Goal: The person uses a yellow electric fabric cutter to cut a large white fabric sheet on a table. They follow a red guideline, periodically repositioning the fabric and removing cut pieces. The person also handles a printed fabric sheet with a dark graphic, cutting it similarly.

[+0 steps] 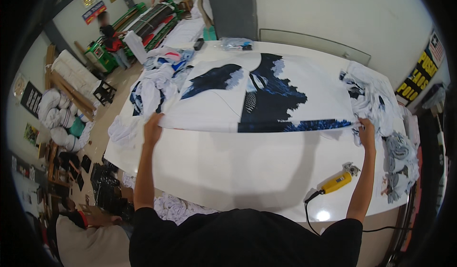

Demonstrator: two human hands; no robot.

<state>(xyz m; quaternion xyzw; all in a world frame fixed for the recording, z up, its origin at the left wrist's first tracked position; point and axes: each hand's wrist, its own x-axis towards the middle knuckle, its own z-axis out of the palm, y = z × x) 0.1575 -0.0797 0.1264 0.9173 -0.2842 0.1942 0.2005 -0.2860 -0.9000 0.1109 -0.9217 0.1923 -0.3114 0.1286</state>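
Observation:
A wide sheet of white fabric (214, 110) printed with dark blue shapes spreads over the far half of the white table (228, 167). My left hand (153, 128) is closed on its near left corner. At the near right corner, my right hand (366, 131) grips the same cloth. Between both hands the near edge runs nearly straight, with a dark blue printed strip along its right part. A yellow handheld electric cutter (337, 183) with a metal head lies on the table, left of my right forearm and touched by neither hand.
Crumpled cloth pieces (159, 83) heap at the table's left, more (369, 98) at its right beside rolled grey bundles (401, 160). The cutter's black cord (307, 217) hangs over the near edge. Two people stand by a green machine (152, 26); another person (90, 238) sits lower left.

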